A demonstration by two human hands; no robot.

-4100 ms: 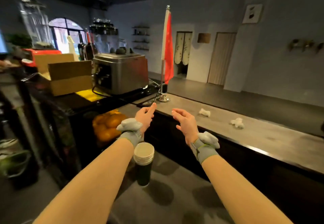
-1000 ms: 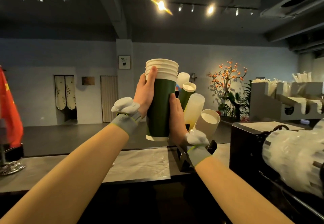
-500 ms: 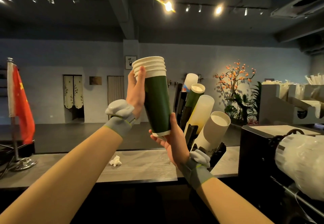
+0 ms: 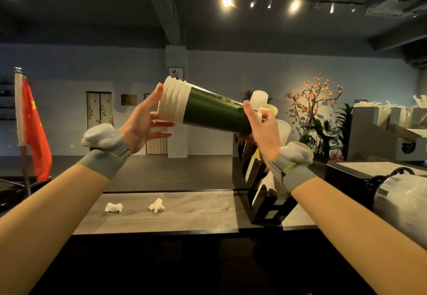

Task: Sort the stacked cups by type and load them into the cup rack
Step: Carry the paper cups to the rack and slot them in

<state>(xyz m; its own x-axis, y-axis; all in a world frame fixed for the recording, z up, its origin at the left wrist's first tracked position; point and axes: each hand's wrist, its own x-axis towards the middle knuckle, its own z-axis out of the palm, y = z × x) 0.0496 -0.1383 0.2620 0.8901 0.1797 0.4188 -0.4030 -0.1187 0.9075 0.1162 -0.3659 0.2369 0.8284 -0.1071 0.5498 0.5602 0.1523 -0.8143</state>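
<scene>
A stack of dark green paper cups with white rims [image 4: 208, 114] lies almost horizontal in the air, rims to the left, base to the right. My left hand [image 4: 145, 119] cups the rim end with its fingers spread. Around the base end, my right hand [image 4: 261, 126] is closed. Behind my right hand stands the black cup rack [image 4: 258, 179] on the counter, with slanted stacks of white and green cups [image 4: 260, 98] sticking out of it; my wrist hides part of them.
Two crumpled white tissues [image 4: 157, 205] lie on the wooden counter [image 4: 184, 216]. A red flag on a pole [image 4: 32, 128] stands at the left. A black machine [image 4: 346, 174] and a roll of white plastic [image 4: 402, 207] sit at the right.
The cup stack has tipped from nearly upright to almost horizontal, rims swinging left. My right hand moved up to grip the base; my left hand opened around the rims.
</scene>
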